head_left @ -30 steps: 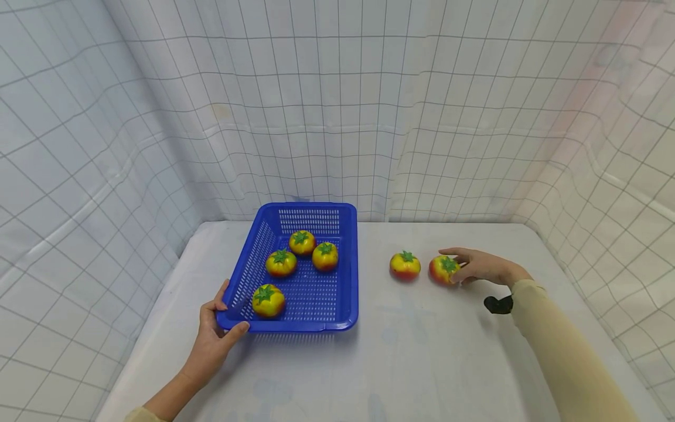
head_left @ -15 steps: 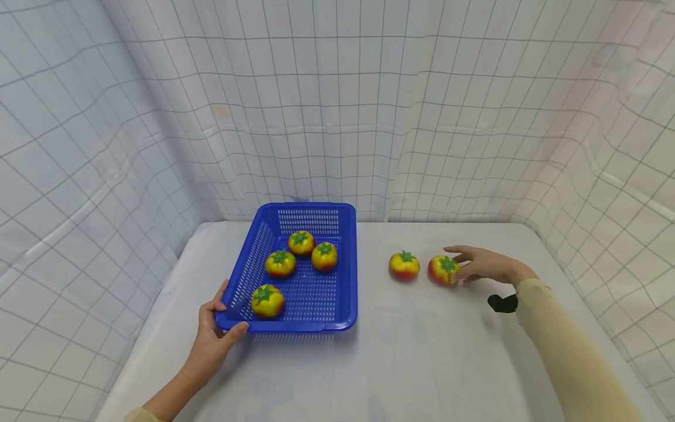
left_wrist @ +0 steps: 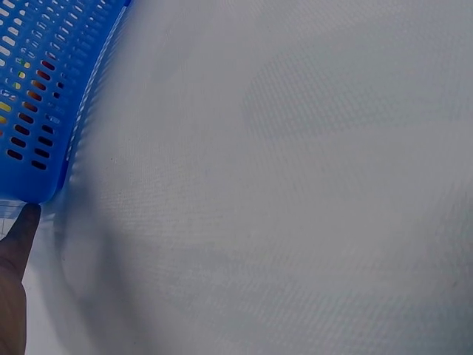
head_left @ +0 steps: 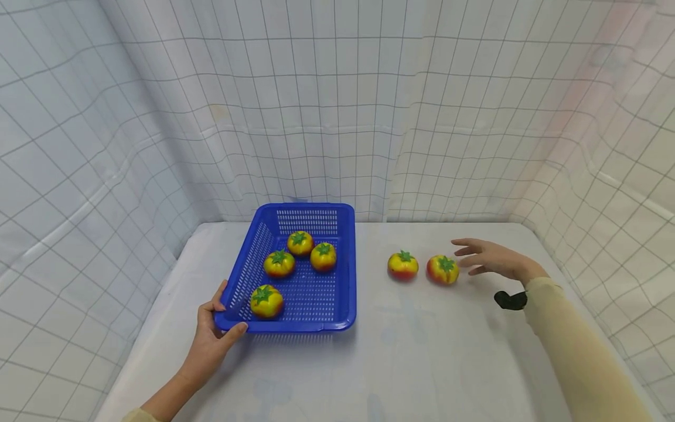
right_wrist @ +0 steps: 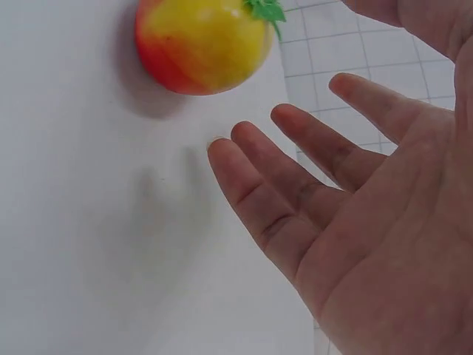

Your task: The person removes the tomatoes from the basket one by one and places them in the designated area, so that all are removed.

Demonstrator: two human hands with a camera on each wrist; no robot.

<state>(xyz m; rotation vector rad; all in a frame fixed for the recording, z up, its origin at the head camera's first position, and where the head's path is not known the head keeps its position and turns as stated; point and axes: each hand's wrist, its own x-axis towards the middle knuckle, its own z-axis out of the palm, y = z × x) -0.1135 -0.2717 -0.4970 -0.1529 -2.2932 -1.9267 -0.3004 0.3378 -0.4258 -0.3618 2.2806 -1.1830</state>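
My left hand [head_left: 209, 340] grips the near left corner of a blue perforated plastic basket [head_left: 348, 293], thumb over the front rim and fingers at the left side. Several yellow-red toy tomatoes with green star-shaped tops lie inside, one tomato [head_left: 266, 302] close to that corner. Right of the basket, two more stand on the white table: a left tomato [head_left: 403, 266] and a right tomato [head_left: 443, 270]. My right hand [head_left: 490, 258] hovers just right of the latter, fingers spread and holding nothing. In the right wrist view a gap shows between the fingertips and the tomato [right_wrist: 203, 48].
White grid-patterned sheets [head_left: 369, 117] enclose the table [head_left: 422, 363] at the back and both sides. A black strap piece [head_left: 510, 300] hangs at the right wrist, beside the cream sleeve [head_left: 575, 351].
My right hand has drawn back to the right from the right tomato, its fingers coming away and straightening. The tomato stays on the table. My left hand keeps its hold on the basket.
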